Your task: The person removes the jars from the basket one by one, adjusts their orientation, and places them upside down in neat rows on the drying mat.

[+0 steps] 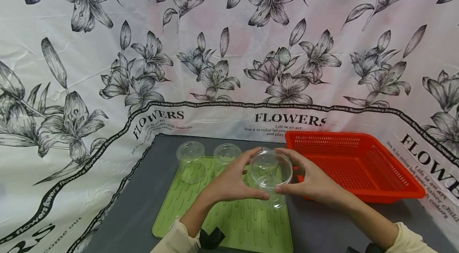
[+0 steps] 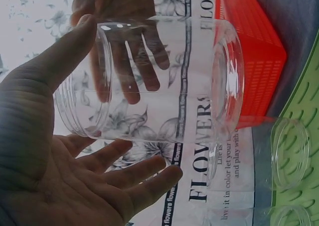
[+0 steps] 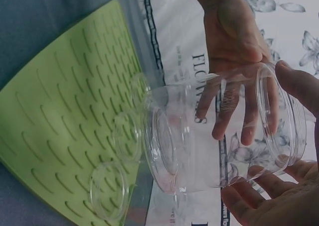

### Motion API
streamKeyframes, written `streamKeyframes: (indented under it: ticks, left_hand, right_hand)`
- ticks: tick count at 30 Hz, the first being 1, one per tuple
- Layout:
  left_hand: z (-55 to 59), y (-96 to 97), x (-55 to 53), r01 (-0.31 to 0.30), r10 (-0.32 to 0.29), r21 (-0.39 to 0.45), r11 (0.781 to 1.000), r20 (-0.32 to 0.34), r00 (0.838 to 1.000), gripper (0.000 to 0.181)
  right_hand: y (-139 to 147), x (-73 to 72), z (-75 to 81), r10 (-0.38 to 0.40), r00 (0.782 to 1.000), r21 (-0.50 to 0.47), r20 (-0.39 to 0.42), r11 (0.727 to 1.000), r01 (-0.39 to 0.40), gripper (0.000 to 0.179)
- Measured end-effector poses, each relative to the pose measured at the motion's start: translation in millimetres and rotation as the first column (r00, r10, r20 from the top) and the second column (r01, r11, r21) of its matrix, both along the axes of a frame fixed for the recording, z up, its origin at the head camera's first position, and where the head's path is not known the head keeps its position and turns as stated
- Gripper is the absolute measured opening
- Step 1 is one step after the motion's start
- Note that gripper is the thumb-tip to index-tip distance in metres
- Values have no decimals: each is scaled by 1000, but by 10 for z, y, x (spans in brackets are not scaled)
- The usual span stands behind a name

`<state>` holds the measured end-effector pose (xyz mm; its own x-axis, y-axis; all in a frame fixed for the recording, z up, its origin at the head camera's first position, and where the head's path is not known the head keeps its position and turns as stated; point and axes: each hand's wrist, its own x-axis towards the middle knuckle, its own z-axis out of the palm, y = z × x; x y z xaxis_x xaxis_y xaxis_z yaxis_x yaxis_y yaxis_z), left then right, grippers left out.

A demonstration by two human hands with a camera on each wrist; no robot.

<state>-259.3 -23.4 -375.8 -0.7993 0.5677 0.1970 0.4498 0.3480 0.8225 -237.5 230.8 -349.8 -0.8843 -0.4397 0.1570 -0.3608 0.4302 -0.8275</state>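
A clear plastic jar (image 1: 271,169) is held upright between both hands above the green mat (image 1: 247,225). My left hand (image 1: 229,181) grips its left side, with the thumb at the near side of the rim. From the right, my right hand (image 1: 315,179) holds it the same way. In the left wrist view the jar (image 2: 149,86) shows a ridged rim near the thumbs. The right wrist view has the jar (image 3: 214,131) with its base toward the mat. Two similar clear jars, one at the far left (image 1: 191,161) and one beside it (image 1: 227,155), stand on the mat's back part.
A red plastic basket (image 1: 358,195) with slotted walls stands at the right on the dark grey table (image 1: 129,205). Behind the table hangs a white curtain (image 1: 215,14) printed with flowers. In the right wrist view several clear round outlines show along the mat's edge.
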Motion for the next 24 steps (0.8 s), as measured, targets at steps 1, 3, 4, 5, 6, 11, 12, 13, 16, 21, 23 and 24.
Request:
streamKeyframes:
  ticks: [1, 3, 4, 5, 6, 11, 12, 13, 16, 21, 23, 24]
  left_hand:
    - [3, -3, 6, -3, 3, 2, 1000, 2, 1000, 114]
    - [13, -8, 20, -6, 6, 10, 1000, 7, 1000, 114]
    - [16, -13, 26, -7, 7, 14, 1000, 10, 1000, 113]
    - [18, -19, 32, -8, 8, 15, 1000, 12, 1000, 113]
    - [19, -25, 37, -12, 12, 16, 1000, 13, 1000, 113]
    - [-9, -57, 50, -17, 16, 41, 999, 24, 1000, 113]
    - [-15, -63, 53, -15, 13, 50, 999, 28, 1000, 112]
    - [-21, -69, 56, -12, 11, 60, 998, 32, 999, 112]
    - [-35, -82, 63, -11, 8, 75, 997, 38, 999, 111]
    - [-51, -102, 80, -15, 11, 79, 997, 42, 999, 111]
    - [-65, -114, 86, -15, 12, 80, 997, 44, 999, 110]
    - [-70, -120, 90, -15, 11, 82, 997, 47, 999, 110]
  right_hand:
    - [-9, 3, -2, 2, 1000, 0, -4, 1000, -2, 85]
    - [-23, 9, -10, 8, 1000, -3, -16, 1000, -8, 85]
    - [-32, 9, -15, 17, 1000, -8, -20, 1000, -17, 85]
    - [-41, 9, -22, 23, 999, -10, -28, 1000, -23, 86]
    - [-48, 9, -29, 30, 999, -14, -33, 999, -31, 86]
    - [-83, 3, -77, 55, 998, -36, -27, 998, -56, 88]
    - [-89, 2, -86, 56, 998, -37, -28, 998, -57, 89]
    - [-94, 2, -94, 57, 998, -40, -26, 998, -58, 89]
    - [-114, 3, -110, 65, 997, -47, -27, 997, -67, 91]
    - [-152, 10, -141, 78, 996, -50, -35, 996, -80, 92]
    - [-163, 17, -160, 76, 996, -44, -39, 996, -77, 92]
    - [-167, 20, -168, 77, 996, -44, -41, 996, -79, 93]
